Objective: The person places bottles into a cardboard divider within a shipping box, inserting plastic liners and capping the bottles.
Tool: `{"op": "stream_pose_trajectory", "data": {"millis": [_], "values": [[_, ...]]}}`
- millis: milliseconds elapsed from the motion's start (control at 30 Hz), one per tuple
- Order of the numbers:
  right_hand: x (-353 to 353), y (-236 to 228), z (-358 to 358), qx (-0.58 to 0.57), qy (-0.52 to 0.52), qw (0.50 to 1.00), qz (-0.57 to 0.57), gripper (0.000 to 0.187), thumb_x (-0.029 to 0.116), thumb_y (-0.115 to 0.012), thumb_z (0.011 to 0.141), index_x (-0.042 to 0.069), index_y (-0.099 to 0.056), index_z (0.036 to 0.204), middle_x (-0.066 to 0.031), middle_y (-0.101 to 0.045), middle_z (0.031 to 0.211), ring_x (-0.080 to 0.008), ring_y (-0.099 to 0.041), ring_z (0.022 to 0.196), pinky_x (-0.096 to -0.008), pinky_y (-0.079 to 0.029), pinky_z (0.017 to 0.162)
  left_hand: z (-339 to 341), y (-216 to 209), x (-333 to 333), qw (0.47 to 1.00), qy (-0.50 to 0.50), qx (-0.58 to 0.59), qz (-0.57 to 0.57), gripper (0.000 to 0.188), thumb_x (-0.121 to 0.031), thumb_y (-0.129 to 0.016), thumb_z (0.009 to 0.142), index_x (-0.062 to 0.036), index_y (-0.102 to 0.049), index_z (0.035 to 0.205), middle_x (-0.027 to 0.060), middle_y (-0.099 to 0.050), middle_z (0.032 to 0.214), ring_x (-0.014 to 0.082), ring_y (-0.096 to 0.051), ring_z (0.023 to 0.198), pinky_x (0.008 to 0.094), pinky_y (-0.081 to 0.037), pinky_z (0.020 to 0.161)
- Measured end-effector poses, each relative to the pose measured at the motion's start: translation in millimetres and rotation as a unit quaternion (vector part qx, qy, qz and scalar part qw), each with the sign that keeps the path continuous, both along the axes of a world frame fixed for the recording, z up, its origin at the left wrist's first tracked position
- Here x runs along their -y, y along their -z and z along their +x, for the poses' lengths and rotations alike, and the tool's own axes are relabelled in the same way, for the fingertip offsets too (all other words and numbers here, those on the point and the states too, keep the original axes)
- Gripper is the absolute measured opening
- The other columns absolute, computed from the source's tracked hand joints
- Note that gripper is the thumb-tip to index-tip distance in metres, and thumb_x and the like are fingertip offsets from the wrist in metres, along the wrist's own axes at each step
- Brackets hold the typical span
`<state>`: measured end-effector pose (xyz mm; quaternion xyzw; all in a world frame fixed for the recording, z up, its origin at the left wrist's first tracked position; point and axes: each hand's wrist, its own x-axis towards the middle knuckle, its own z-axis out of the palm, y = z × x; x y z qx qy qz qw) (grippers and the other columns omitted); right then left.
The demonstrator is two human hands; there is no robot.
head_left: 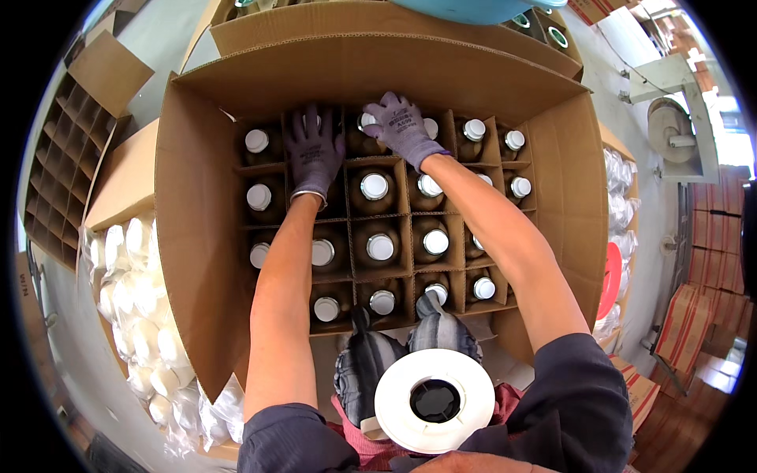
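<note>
A large open cardboard box (315,75) stands before me, split by cardboard dividers (381,269) into cells. Capped bottles fill many cells, among them a white-capped bottle (374,187) near the middle. My left hand (314,156), in a grey-purple glove, reaches into a far-row cell, fingers closed around a bottle's white cap (311,121). My right hand (402,128), gloved alike, curls over the neighbouring bottle, whose white cap (367,121) shows beside its fingers. The bottle bodies under both hands are mostly hidden.
On the left are a box of plastic-wrapped white items (142,307) and an empty divided carton (67,158). Behind stands another carton (315,25) beneath a blue basin (473,8). A white round piece with a dark centre (434,398) sits close to my body. Red-striped cartons (684,327) stand right.
</note>
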<state>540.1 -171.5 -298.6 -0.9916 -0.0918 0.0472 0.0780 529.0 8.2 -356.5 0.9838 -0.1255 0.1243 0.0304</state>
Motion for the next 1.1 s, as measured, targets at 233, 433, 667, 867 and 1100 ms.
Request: {"op": "stream_pose_trajectory", "data": {"millis": [233,433,667,867,1100], "values": [[-32.1,24.4,9.4,-0.109,0.09,0.99,-0.028,0.053,0.034,-0.068,0.082,0.015,-0.046,0.126,-0.0202,-0.051,0.123,-0.0359,-0.057,0.112,-0.0479,-0.048,0.091,-1.0,-6.0,1.9,0.999,0.014,-0.02,-0.029,0.057,-0.037,-0.057,0.086,-0.0167,-0.045,0.138,0.0111,-0.029,0.149,0.0389,-0.03,0.133,0.0581,-0.03,0.104],[-28.5,23.6,4.2,-0.084,0.118,0.989,-0.012,0.058,0.036,-0.067,0.081,0.011,-0.045,0.128,-0.0212,-0.049,0.124,-0.0385,-0.055,0.113,-0.0492,-0.047,0.092,5.7,-0.3,2.2,0.997,0.025,0.043,-0.061,0.063,-0.037,-0.057,0.086,-0.0123,-0.039,0.141,0.0134,-0.035,0.146,0.0361,-0.035,0.131,0.0549,-0.029,0.107],[-7.5,5.2,-117.0,0.174,-0.071,0.964,0.189,0.052,0.025,-0.063,0.084,0.009,-0.048,0.132,-0.0182,-0.048,0.128,-0.0377,-0.051,0.116,-0.0475,-0.04,0.1,9.0,22.8,-11.2,0.993,0.005,0.082,-0.088,0.069,-0.04,-0.053,0.088,-0.0101,-0.031,0.146,0.0127,-0.032,0.151,0.0349,-0.028,0.139,0.0534,-0.021,0.113],[33.8,-15.3,-315.0,0.107,0.098,0.928,0.344,0.038,0.011,-0.062,0.083,0.002,-0.056,0.12,-0.0186,-0.054,0.122,-0.0349,-0.053,0.113,-0.0414,-0.043,0.099,-56.0,-32.2,-35.5,0.985,0.038,-0.156,-0.065,0.07,-0.045,-0.05,0.09,-0.0062,-0.031,0.145,0.0151,-0.025,0.153,0.0363,-0.022,0.141,0.0551,-0.022,0.112],[54.0,-75.4,-409.6,0.055,0.22,0.864,0.45,0.029,0.007,-0.055,0.087,-0.001,-0.058,0.115,-0.0174,-0.06,0.113,-0.0254,-0.06,0.104,-0.0328,-0.047,0.091,-295.1,-208.2,-45.0,0.656,0.102,-0.375,-0.647,0.042,-0.023,-0.038,0.102,0.0075,-0.054,0.127,0.0156,-0.061,0.123,0.0223,-0.054,0.12,0.0344,-0.039,0.106]]}}
